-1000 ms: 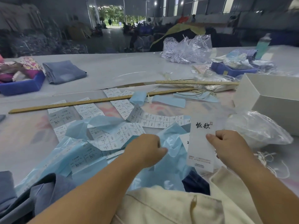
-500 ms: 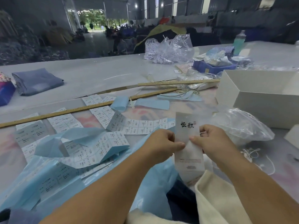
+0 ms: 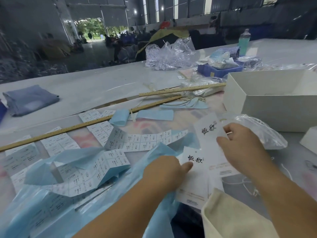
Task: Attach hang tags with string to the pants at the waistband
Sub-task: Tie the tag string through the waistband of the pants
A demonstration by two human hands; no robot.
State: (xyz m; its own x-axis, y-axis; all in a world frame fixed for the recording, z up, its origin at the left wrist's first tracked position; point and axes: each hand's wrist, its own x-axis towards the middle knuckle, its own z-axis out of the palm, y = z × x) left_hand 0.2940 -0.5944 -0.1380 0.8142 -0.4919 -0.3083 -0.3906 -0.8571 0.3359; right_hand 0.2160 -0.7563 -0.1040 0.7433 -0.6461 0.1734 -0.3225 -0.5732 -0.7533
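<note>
Pinching hang tags: left hand [image 3: 164, 170] lower tag [image 3: 192, 182], right hand [image 3: 240, 145] upper tag [image 3: 208, 134].

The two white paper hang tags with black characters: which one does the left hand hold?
The nearer, lower white paper hang tag; the left hand grips its left edge. The right hand holds the farther, tilted tag.

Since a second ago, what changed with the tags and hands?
One tag has become two: the left hand holds the lower hang tag, the right hand lifts the upper hang tag away to the right. The label sheets, rulers and white box stayed.
</note>
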